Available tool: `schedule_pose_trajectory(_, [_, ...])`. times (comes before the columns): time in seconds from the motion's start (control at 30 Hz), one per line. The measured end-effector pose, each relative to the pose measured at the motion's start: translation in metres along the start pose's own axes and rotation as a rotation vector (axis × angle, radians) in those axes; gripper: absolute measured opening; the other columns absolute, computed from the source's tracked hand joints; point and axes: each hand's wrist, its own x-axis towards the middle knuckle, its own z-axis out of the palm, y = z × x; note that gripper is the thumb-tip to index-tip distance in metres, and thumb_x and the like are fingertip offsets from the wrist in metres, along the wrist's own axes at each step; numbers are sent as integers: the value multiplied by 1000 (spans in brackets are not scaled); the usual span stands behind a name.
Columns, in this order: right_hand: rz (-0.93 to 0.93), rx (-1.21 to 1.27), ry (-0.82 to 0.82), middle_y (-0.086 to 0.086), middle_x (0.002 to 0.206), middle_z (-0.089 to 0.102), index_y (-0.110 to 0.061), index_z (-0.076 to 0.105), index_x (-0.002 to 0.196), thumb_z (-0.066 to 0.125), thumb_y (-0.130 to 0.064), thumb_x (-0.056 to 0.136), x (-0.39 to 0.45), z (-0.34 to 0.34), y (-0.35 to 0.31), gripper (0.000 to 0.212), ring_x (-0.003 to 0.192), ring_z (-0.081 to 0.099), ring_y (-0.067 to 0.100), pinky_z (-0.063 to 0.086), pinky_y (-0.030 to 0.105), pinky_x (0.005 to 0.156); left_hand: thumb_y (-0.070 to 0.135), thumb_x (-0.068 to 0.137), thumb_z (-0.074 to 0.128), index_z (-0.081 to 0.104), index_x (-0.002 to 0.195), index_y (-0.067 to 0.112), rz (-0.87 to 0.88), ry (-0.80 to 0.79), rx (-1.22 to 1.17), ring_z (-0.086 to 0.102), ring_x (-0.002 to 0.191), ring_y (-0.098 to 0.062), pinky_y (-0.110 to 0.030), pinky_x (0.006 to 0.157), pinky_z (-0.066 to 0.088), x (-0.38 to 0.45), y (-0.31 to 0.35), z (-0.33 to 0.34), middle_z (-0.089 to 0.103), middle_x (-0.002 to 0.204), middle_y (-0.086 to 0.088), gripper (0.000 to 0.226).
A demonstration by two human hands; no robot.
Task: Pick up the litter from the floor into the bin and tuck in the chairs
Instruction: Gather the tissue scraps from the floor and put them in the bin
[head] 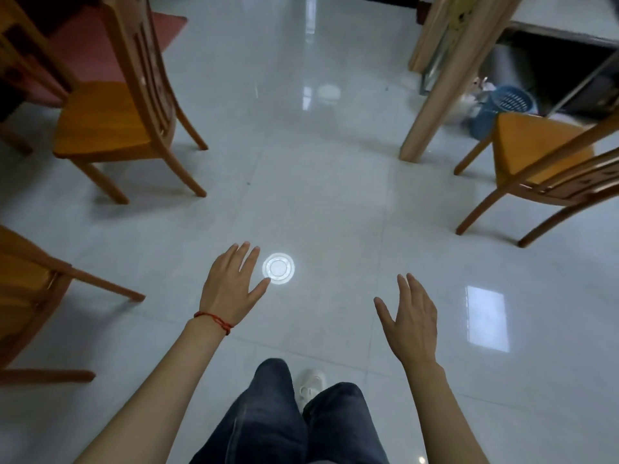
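early stage: left hand (231, 286) and right hand (410, 319) spread, holding nothing; pale litter (472, 105) lies beside the blue bin (502, 108); chairs (114, 122) untucked.

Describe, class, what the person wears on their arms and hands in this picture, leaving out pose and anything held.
Both forearms are bare, with no sleeves in view and no gloves. The left hand has a thin red string bracelet tied round its wrist. The right hand and its wrist carry nothing: no watch, band or ring is visible. No rings show on the fingers of the left hand either.
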Motion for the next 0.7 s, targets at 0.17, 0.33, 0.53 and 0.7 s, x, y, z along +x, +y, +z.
schedule_pose_trajectory(0.17, [28, -1, -1, 11, 148, 30, -10, 32, 139, 48, -44, 90, 50, -7, 13, 62, 137, 25, 26, 18, 39, 110, 53, 87, 29, 54, 123, -3, 21, -17, 11, 52, 114, -43, -52, 91, 43, 58, 17, -2, 55, 124, -26, 71])
schedule_pose_trajectory(0.33, [14, 26, -3, 12, 147, 32, -9, 33, 139, 51, -42, 90, 125, -4, 0, 61, 136, 27, 27, 20, 40, 110, 63, 89, 8, 54, 124, -1, 20, -63, 28, 51, 115, -42, -51, 91, 44, 133, 8, -9, 56, 124, -25, 86])
schedule_pose_trajectory(0.53, [13, 36, 2, 13, 147, 32, -8, 33, 138, 51, -41, 90, 250, 0, -35, 61, 137, 26, 26, 20, 41, 110, 62, 89, 13, 54, 124, -1, 25, -73, 27, 51, 116, -42, -51, 92, 43, 258, -16, -26, 55, 126, -25, 83])
schedule_pose_trajectory(0.7, [51, 46, 28, 15, 146, 33, -7, 34, 138, 51, -41, 90, 357, -13, -62, 61, 136, 28, 28, 21, 43, 109, 45, 83, 45, 52, 126, -1, 46, -46, 24, 49, 118, -42, -51, 94, 41, 366, -33, -51, 53, 128, -25, 63])
